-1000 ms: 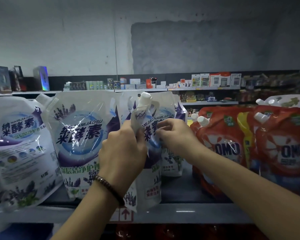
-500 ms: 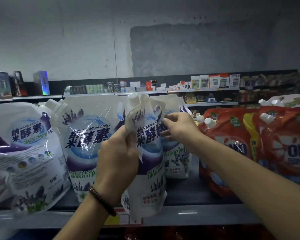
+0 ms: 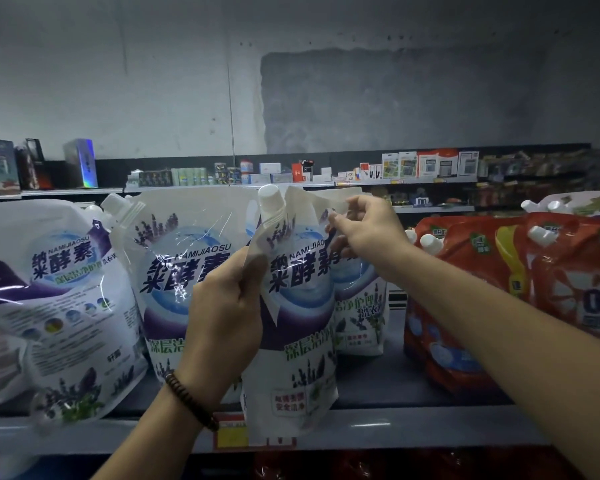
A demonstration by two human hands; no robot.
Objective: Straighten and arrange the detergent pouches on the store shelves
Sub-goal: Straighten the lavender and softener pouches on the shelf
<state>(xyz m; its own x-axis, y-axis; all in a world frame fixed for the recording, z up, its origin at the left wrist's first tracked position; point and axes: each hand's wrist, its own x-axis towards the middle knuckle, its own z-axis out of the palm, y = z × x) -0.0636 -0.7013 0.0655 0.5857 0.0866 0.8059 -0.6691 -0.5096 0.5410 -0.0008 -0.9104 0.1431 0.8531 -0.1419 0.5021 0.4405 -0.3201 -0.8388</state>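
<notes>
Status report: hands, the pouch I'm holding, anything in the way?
Left hand grips left edge of middle pouch; right hand pinches its top right corner. Base overhangs shelf front. White pouch tight at left, second pouch behind.

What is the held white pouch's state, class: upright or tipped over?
Upright: the pouch has its cap on top, base down by the shelf edge. Left hand grips its side; right hand pinches its top.

The held white-and-purple detergent pouch is thin, glossy plastic film, creased and throwing glare. Its spout cap is smooth, matt white plastic. The red OMO pouches shine likewise. The shelf edge looks like smooth, faintly sheened metal, and the wall like rough, matt plaster.
</notes>
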